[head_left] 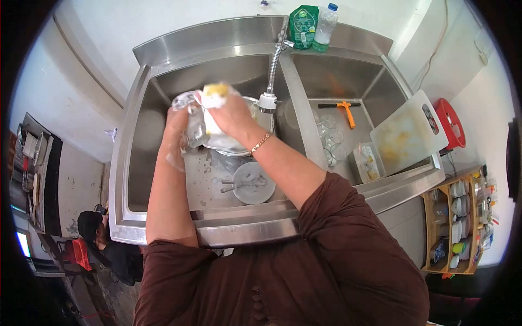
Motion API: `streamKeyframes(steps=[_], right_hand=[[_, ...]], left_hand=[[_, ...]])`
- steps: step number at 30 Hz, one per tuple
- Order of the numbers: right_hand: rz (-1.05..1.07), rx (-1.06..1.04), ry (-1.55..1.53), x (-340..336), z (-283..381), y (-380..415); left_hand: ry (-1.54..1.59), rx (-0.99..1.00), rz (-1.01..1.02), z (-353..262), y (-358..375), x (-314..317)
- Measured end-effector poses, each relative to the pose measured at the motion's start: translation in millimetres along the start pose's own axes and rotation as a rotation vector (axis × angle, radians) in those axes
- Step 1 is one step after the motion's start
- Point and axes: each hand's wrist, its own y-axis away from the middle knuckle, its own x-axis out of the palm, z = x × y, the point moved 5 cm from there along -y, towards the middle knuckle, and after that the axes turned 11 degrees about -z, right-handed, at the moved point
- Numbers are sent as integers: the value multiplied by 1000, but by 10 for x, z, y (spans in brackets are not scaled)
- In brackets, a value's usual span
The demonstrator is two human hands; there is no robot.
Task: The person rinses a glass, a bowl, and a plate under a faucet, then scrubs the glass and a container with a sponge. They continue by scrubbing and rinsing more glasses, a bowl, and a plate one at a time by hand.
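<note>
Over the left basin of the steel sink (147,163), my left hand (176,122) is closed around a clear, suds-covered glass (196,130); its exact shape is blurred. My right hand (235,115) grips a yellow sponge (216,89) thick with white foam, close beside the glass. Beneath both hands is a round metal bowl (236,153) with suds in it, partly hidden by them. Nearer to me on the basin floor lies a pale plate (254,185) with cutlery (227,189) at its left edge.
A hose faucet (267,102) hangs right of my hands. The right basin holds several glasses (329,136), an orange squeegee (346,114), a plastic container (367,163) and a leaning cutting board (410,130). A green pouch (303,27) and bottle (325,27) stand behind. Another person (111,247) is at lower left.
</note>
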Motion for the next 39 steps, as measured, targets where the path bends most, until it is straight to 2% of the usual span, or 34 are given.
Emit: streamKeyframes(steps=[2,3,4,5,6,7,9,11,13,15,17,18,19,21,22,23,25,26,27,29,30,31,33,34,35,37,38,39], right_hand=[[-536,-462,184,-276,253,-71],[-531,-455,182,-358,268,-131],[-189,-374,311,-348,233,-221],[155,-286,429,-379,189,-213],[443,11,179,-531,210,-132],[481,-134,212,-550,178,-171],[641,94,-64,-763,10,-92],[649,158,20,-948,-275,-127],[613,123,-99,-1192,-424,-97],[577,138,-107,-1425,-524,8],[494,332,-495,-1687,-498,139],[392,402,-480,-1851,-430,217],[387,405,-480,-1968,-417,274],[276,446,-624,-2227,-459,326],[186,464,-636,-2336,-567,341],[183,468,-638,-2398,-605,373],[-4,578,-693,-2553,-724,461],[-63,502,-547,-2597,-764,497],[-66,506,-547,-2615,-748,590],[2,-11,9,-2687,-509,701],[77,-197,103,-2708,-543,732],[76,-194,103,-2766,-687,744],[164,-307,308,-2813,-904,785],[157,-254,221,-2882,-955,793],[160,-251,221,-2930,-1013,794],[125,-93,336,-3053,-1224,778],[128,-92,336,-3128,-1268,763],[198,-77,352,-3181,-1333,746]], left_hand=[[-17,-30,265,-34,291,238],[-18,-59,390,-135,527,365],[-21,-69,387,-151,595,427],[-154,37,479,-180,658,534],[-285,144,570,-173,713,632],[-286,135,572,-104,716,687],[-484,345,579,9,740,824],[-526,361,649,-137,961,1041],[-474,55,811,-340,1302,1232],[-393,-24,874,-327,1392,1355],[-203,-94,940,-305,1427,1508],[-151,-12,951,-258,1382,1590],[-151,-14,955,-281,1403,1659],[-55,-256,1050,-282,1526,1820],[-111,-231,880,-240,1508,1907],[-113,-235,882,-193,1520,2025],[-20,-338,605,-84,1426,2197],[15,-357,430,-30,1445,2288],[13,-360,432,70,1430,2392],[317,-411,490,350,1283,2646],[330,-485,526,456,1225,2767],[328,-488,527,523,1235,2838],[130,-413,507,676,1269,2965],[123,-512,546,744,1355,3066],[124,-515,546,829,1328,3135],[-108,-582,589,1005,1349,3247],[-256,-521,631,1077,1358,3293],[-254,-523,626,1086,1413,3319]])
